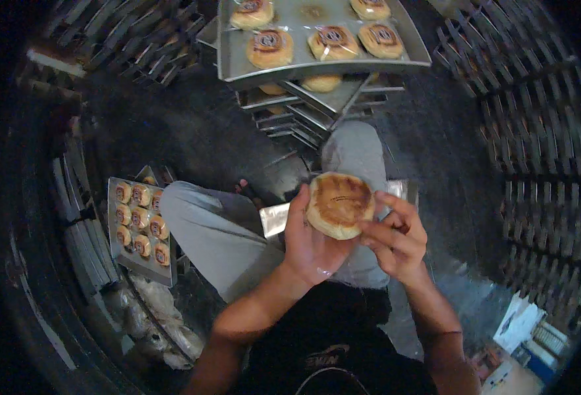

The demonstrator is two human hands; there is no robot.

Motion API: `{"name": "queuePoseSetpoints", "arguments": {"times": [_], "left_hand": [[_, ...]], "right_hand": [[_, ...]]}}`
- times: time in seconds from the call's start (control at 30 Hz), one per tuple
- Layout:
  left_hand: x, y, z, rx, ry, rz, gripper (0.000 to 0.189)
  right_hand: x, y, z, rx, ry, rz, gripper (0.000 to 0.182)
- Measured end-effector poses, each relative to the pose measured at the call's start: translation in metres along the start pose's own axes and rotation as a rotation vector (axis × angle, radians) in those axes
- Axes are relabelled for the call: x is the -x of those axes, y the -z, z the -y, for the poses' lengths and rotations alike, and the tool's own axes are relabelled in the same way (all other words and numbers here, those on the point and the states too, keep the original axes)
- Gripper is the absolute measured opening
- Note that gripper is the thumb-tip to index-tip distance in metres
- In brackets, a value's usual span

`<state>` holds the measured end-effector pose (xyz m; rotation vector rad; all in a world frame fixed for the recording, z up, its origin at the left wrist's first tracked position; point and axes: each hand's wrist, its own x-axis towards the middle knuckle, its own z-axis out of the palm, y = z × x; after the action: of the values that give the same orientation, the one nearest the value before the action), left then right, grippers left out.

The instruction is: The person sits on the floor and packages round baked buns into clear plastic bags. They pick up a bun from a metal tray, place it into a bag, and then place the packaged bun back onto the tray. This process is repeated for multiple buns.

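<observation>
A round bread bun [342, 203], browned on its upper face, rests in my left hand [315, 247], whose palm and thumb cradle it from the left and below. The fingertips of my right hand [396, 234] touch the bun's right edge. Under the hands, a silvery plastic packet [274, 220] lies near my lap. Beyond my knees, a metal tray [320, 71] holds several buns in clear wrapping, among them a wrapped bun [333, 43] near its front rim.
More trays [320, 111] with buns are stacked crosswise under the far tray. At left, another metal tray [145, 271] bears several wrapped buns, with crumpled clear plastic [157, 306] below it. Stacked metal trays [542, 133] rise on the right. Boxes [542, 345] lie at lower right.
</observation>
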<state>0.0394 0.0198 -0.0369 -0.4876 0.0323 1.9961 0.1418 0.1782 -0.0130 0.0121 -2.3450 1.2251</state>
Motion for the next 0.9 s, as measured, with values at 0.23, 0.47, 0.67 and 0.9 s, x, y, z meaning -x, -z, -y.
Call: {"name": "queuePoseSetpoints", "arguments": {"times": [0.23,0.47,0.67,0.9], "left_hand": [[-0.032,0.063,-0.021,-1.786,-0.669,-0.082,0.041],[-0.060,0.038,0.010,-1.841,-1.153,0.188,0.012],[-0.057,0.039,0.008,-1.482,-0.922,-0.122,0.007],[-0.019,0.025,-0.033,-1.582,-0.654,-0.156,0.009]], "right_hand": [[0.038,-0.015,-0.041,-0.298,-0.520,-0.537,0.012],[0.030,-0.013,-0.047,0.049,-0.392,-0.502,0.006],[0.024,-0.018,-0.031,-0.074,-0.454,-0.518,0.004],[0.028,0.004,-0.014,-0.408,-0.833,-0.480,0.016]]}}
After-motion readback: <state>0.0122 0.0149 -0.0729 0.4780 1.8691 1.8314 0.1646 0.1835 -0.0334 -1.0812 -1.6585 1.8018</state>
